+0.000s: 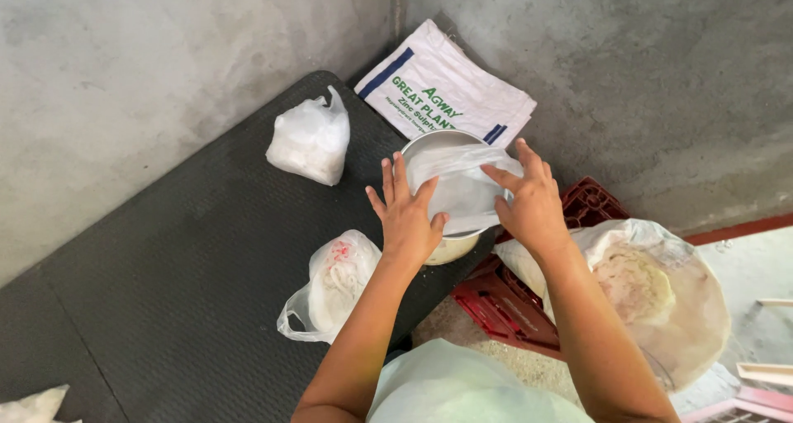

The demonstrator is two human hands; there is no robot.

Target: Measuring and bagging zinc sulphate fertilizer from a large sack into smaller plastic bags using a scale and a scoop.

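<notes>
Right now both hands are on a thin, translucent plastic bag (461,190) stretched over the mouth of a round metal bowl (450,245), which sits at the edge of the black ribbed bench (165,258). The bowl stands so near that edge that a firm pull on the film could, I judge, tip it off toward the red crate (504,303) below. The plastic also looks flimsy; fingers spread this wide might tear it or let it slip off the rim.

The left hand (406,218) lies on the near left side of the bag, fingers fanned upward and the thumb pressing the film against the bowl's side. The right hand (533,204) rests on the right side, fingers apart and pointing up-left, with the thumb tucked at the bag's edge. Neither hand is closed into a fist; both hold the film lightly by pinching and pressing.

Close by on the bench sit a knotted white bag (311,140) further back and a tied bag with red print (337,284) just beside the left forearm. A folded woven sack (450,84) leans against the concrete wall, and a big open sack (652,295) of pale material stands to the right.
</notes>
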